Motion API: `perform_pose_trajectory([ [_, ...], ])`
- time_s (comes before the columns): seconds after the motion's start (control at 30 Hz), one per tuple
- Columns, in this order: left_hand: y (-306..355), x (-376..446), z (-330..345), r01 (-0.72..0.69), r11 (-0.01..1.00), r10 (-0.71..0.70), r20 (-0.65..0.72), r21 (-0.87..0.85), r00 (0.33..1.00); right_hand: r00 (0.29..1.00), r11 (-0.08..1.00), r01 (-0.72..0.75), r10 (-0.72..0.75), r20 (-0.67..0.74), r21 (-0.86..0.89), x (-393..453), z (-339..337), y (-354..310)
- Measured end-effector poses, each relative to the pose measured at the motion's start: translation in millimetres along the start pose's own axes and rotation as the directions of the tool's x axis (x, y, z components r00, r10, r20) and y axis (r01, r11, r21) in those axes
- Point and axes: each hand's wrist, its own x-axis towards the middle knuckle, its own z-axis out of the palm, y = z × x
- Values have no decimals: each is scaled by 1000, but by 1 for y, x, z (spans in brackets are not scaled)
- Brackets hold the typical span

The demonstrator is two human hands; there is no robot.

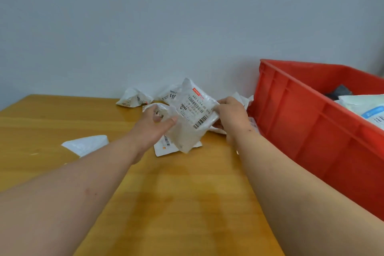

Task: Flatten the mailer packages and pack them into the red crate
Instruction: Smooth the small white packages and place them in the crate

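Note:
A white mailer package with a barcode label and a red tag is held up above the table, tilted. My left hand grips its left edge, thumb on the front. My right hand pinches its right edge. Several other crumpled white mailers lie behind and under it, among them one at the back left and one flat beneath the held one. The red crate stands to the right and holds some flat packages.
A wooden table stretches toward me. A flat white mailer lies at the left, near my left forearm. A grey wall rises just behind the pile. The crate's near wall stands close to my right forearm.

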Motion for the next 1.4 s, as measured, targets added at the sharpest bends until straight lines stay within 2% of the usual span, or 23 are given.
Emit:
perform_pose_trajectory([
  [0.07,1,-17,-3,67,997,-70,78,32,995,986,988,-145,139,88,57,-13,-8,5],
  [0.17,-4,-40,-5,148,973,-181,188,175,965,923,940,-333,309,231,70,-37,-20,14],
  [0.27,-13,-60,0,209,948,-277,300,238,913,891,932,-362,346,293,1,-57,-26,25],
  [0.3,-18,-65,3,230,943,-300,315,240,901,900,940,-325,340,271,-101,-62,-26,29],
  [0.33,-22,-71,6,247,939,-318,326,239,890,920,930,-242,311,238,-278,-67,-26,32],
  [0.4,-30,-76,11,256,929,-334,309,266,890,949,773,-50,235,212,-632,-74,-23,41],
  [0.47,-34,-77,15,246,923,-326,259,296,909,973,604,52,150,177,-796,-82,-21,50],
  [0.53,-36,-76,18,210,921,-288,208,328,935,986,545,121,34,166,-830,-89,-21,56],
  [0.6,-33,-74,21,119,892,-210,168,435,963,952,494,272,-16,305,-826,-91,-18,63],
  [0.67,-28,-71,25,15,816,-103,120,578,987,881,461,410,23,473,-787,-95,-13,73],
  [0.73,-27,-67,27,-63,749,13,79,660,997,838,458,433,112,534,-776,-100,-10,83],
  [0.77,-28,-66,27,-98,704,68,71,704,995,838,438,428,134,528,-791,-101,-10,88],
  [0.87,-37,-68,29,-248,506,183,179,826,967,881,244,432,93,465,-868,-106,-9,89],
  [0.93,-41,-73,32,-316,428,141,283,847,949,898,121,432,31,438,-894,-108,-8,81],
  [1.0,-45,-75,32,-336,400,84,332,852,940,888,58,459,-66,455,-887,-109,-7,78],
  [1.07,-48,-75,30,-360,371,55,366,856,929,857,111,514,-98,506,-850,-110,-6,80],
  [1.2,-47,-78,27,-388,327,-25,419,861,908,814,263,552,34,580,-791,-111,-4,96],
  [1.4,-41,-75,33,-345,277,-136,392,897,910,845,305,483,84,528,-821,-107,-1,102],
])
